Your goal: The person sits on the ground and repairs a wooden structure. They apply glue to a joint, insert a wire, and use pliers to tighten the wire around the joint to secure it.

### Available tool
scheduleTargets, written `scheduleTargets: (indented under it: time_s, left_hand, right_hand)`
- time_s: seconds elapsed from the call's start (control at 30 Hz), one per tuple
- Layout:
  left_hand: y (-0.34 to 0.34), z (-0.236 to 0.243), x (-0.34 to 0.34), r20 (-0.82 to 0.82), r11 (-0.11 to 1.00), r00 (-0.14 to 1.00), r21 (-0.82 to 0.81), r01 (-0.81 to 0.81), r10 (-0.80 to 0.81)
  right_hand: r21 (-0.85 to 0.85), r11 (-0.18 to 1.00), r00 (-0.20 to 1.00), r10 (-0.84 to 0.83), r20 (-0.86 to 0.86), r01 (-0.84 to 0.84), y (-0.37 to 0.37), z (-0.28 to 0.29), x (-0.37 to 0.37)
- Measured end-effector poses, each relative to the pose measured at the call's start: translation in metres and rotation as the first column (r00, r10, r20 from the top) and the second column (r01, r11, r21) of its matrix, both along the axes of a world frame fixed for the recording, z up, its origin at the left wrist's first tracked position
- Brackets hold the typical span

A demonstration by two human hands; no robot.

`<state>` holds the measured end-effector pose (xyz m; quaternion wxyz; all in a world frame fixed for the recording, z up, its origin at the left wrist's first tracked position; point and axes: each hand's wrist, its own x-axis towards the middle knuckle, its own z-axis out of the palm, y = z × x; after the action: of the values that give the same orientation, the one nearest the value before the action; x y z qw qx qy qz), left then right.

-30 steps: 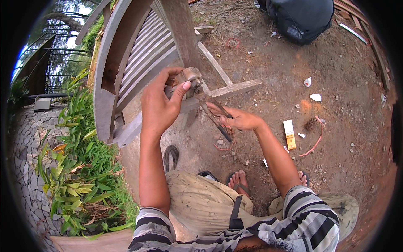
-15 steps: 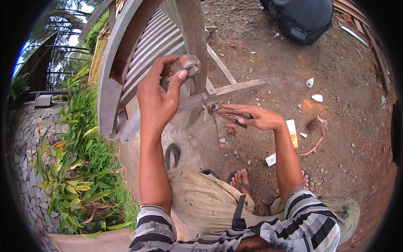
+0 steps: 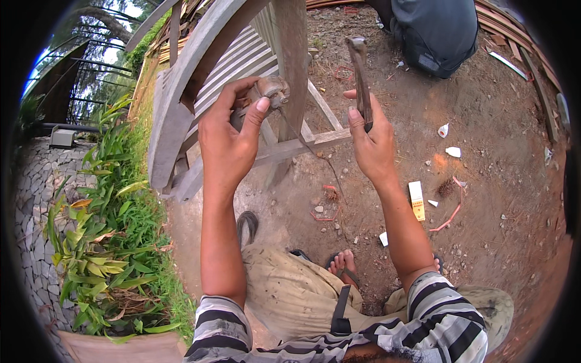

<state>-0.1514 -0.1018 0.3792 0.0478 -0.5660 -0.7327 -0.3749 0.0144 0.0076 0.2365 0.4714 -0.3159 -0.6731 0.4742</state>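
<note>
My left hand is closed around a rounded, worn grey-brown block, thumb and fingers on its sides. From the block a thin dark wire trails down toward the ground on the right. My right hand grips a pair of rusty pincers, held upright and seen edge-on, with the head pointing away from me. The pincers are apart from the wire. Just behind my left hand stands a weathered wooden slatted chair, tipped over, its leg and a crossbar near both hands.
A coil of dark wire lies by my knee. On the dirt to the right are a yellow-and-white box, white plastic pieces and a red strip. A black bag sits at the back; green plants grow on the left.
My right hand has lifted the pincers up and away from the wire near the crossbar, turning them upright. The wire now hangs loose. My left hand keeps its hold on the block.
</note>
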Motion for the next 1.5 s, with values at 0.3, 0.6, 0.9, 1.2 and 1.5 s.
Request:
scheduleTargets:
  time_s: [0.3,0.6,0.9,1.2,1.5]
  left_hand:
    - [0.001,0.0,0.004,-0.103,0.997,0.992,0.03,-0.07,0.073]
    - [0.009,0.007,0.011,-0.056,0.993,0.992,-0.046,-0.113,0.111]
    - [0.008,0.004,0.005,-0.044,0.988,0.998,-0.148,-0.045,0.039]
    - [-0.016,-0.022,-0.028,-0.126,0.872,0.991,-0.489,-0.026,-0.041]
    - [-0.01,-0.048,-0.019,-0.156,0.777,0.987,-0.626,-0.066,-0.041]
  right_hand:
    - [0.136,0.99,0.999,0.047,0.001,-0.047,-0.026,-0.008,-0.028]
    - [0.21,0.975,0.995,0.061,0.077,-0.076,-0.034,-0.014,-0.031]
    - [0.134,0.983,0.978,0.099,0.184,-0.124,-0.028,-0.013,-0.022]
    - [0.394,0.894,0.906,0.031,0.423,-0.214,0.006,0.059,0.03]
    - [0.583,0.401,0.474,-0.343,0.811,-0.707,0.055,0.139,0.043]
